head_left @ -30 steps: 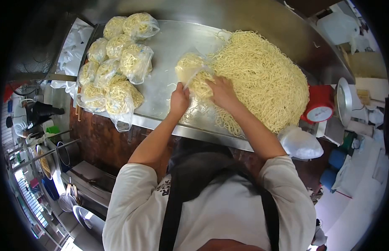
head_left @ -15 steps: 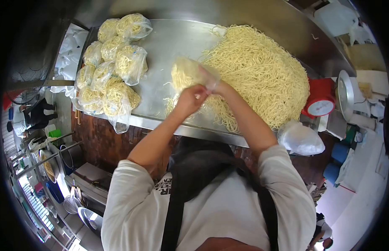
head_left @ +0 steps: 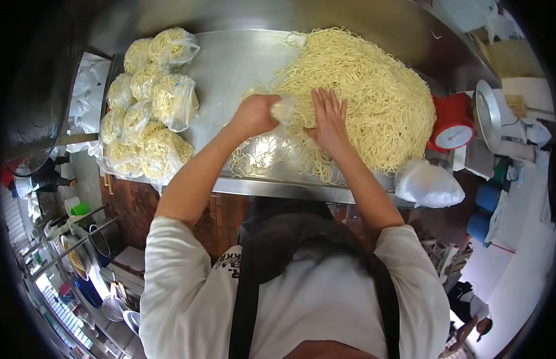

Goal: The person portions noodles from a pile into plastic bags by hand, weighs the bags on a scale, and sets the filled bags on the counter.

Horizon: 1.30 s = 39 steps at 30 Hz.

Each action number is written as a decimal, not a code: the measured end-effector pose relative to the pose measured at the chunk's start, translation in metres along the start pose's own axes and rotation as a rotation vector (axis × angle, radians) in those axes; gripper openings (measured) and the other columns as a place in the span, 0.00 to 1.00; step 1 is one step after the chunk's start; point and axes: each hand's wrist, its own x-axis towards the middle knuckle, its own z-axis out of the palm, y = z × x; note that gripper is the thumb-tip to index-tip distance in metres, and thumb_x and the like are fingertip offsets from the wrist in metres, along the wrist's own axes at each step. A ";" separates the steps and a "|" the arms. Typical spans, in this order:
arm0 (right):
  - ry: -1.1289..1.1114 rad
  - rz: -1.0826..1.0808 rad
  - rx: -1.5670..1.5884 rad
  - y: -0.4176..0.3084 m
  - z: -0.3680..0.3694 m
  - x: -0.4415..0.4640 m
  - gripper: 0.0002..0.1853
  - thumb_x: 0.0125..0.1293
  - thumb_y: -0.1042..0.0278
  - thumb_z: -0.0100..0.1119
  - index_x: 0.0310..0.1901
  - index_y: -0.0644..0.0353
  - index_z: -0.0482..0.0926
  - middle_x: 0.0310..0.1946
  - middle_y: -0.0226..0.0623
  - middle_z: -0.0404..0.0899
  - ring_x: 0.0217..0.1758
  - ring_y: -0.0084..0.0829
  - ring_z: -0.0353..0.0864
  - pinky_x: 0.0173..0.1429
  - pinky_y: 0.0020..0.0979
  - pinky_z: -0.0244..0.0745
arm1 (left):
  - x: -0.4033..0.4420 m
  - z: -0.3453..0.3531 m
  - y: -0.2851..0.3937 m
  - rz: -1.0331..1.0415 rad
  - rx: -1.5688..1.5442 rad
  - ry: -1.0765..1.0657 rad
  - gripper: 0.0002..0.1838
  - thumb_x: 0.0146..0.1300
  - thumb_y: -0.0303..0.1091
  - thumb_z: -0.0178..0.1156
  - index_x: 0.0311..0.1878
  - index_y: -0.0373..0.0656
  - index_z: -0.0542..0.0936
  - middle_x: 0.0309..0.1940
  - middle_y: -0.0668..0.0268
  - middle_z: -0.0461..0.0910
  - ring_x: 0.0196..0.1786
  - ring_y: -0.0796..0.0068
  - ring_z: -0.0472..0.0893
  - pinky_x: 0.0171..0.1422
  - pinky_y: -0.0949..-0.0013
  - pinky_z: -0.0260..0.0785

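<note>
My left hand [head_left: 257, 115] is closed around a clear plastic bag [head_left: 284, 110], whose opening faces the noodle heap. Its contents are mostly hidden behind that hand. My right hand [head_left: 330, 119] lies open, fingers stretched out, on the left side of a large heap of pale yellow noodles [head_left: 379, 102]. Loose strands [head_left: 254, 154] are scattered on the metal table below the hands. To the left, several tied clear bags of noodles [head_left: 173, 99] sit in a cluster.
The steel table [head_left: 230, 57] has a raised back wall. A red scale [head_left: 454, 122] with a metal pan [head_left: 488, 116] stands to the right. A stack of clear plastic bags [head_left: 427, 184] rests at the front right corner. Other people are visible far left and lower right.
My right hand has come away from the bag and moved right onto the noodle heap, its fingers now spread. My left hand keeps the bag and has shifted slightly up and left.
</note>
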 end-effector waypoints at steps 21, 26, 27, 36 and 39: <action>0.251 0.067 -0.332 0.337 -0.042 0.013 0.22 0.59 0.57 0.63 0.53 0.57 0.82 0.53 0.43 0.83 0.57 0.45 0.79 0.63 0.39 0.72 | -0.057 -0.120 0.086 0.005 0.006 0.243 0.21 0.39 0.28 0.72 0.41 0.42 0.82 0.36 0.56 0.82 0.41 0.51 0.79 0.50 0.57 0.69; -0.609 0.203 -0.711 0.275 -0.090 0.077 0.16 0.61 0.64 0.58 0.47 0.61 0.83 0.50 0.46 0.83 0.55 0.44 0.81 0.60 0.41 0.74 | -0.032 -0.057 0.039 0.009 0.313 0.106 0.24 0.45 0.24 0.65 0.50 0.44 0.79 0.46 0.56 0.81 0.54 0.52 0.77 0.62 0.48 0.63; -0.596 0.282 -0.661 0.223 -0.104 0.087 0.13 0.61 0.66 0.57 0.44 0.62 0.84 0.48 0.47 0.83 0.53 0.45 0.81 0.59 0.42 0.75 | -0.029 -0.031 0.018 -0.033 0.344 0.084 0.25 0.46 0.23 0.64 0.52 0.44 0.79 0.48 0.56 0.80 0.57 0.53 0.75 0.63 0.46 0.62; 0.084 -0.611 -0.154 0.009 0.076 0.036 0.14 0.59 0.72 0.58 0.47 0.63 0.83 0.54 0.56 0.78 0.57 0.50 0.79 0.55 0.39 0.78 | -0.083 0.054 0.042 -0.413 0.105 0.405 0.33 0.49 0.30 0.68 0.62 0.41 0.72 0.65 0.50 0.64 0.65 0.43 0.65 0.69 0.40 0.56; -0.097 -0.517 -0.042 -0.004 0.121 0.043 0.17 0.58 0.69 0.61 0.50 0.61 0.82 0.50 0.56 0.80 0.54 0.50 0.81 0.54 0.42 0.78 | -0.088 0.086 0.023 -0.501 -0.037 0.409 0.24 0.56 0.32 0.66 0.57 0.40 0.74 0.53 0.48 0.74 0.54 0.49 0.75 0.57 0.51 0.68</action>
